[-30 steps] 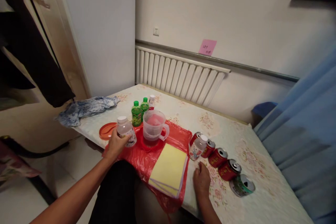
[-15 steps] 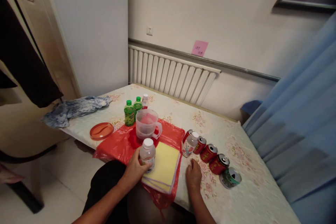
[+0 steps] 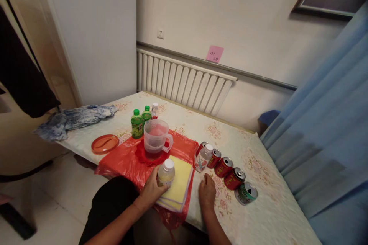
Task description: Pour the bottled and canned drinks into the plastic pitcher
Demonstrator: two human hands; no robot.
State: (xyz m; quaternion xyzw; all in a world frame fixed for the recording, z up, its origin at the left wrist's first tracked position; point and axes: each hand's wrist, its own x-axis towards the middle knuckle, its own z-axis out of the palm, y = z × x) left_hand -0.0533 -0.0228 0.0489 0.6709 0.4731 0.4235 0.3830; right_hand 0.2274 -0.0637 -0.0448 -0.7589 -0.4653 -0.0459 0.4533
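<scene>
My left hand [image 3: 152,189] is wrapped round a small clear bottle [image 3: 166,178] with a white cap, tilted slightly, over a stack of yellow cloths [image 3: 181,183]. Just beyond it, a clear plastic measuring jug [image 3: 153,136] stands on a red scalloped dish [image 3: 140,157]. My right hand [image 3: 207,193] rests on the tabletop with its fingers curled in; whatever they may hold is hidden. Nearest to that hand, another clear white-capped bottle [image 3: 202,160] stands upright by a row of red drink cans [image 3: 223,167] and a green can [image 3: 246,193].
A red plastic bag [image 3: 120,162] lies under the dish and cloths. Two green-capped bottles [image 3: 137,126] and another white-capped bottle [image 3: 155,110] stand behind the jug. An orange lid [image 3: 105,144] and a crumpled blue-white cloth [image 3: 77,118] lie left. A blue curtain [image 3: 324,130] hangs right.
The held bottle has moved right over the yellow cloths and tilted a little. The view has turned slightly right. My right hand has stayed in its place on the table.
</scene>
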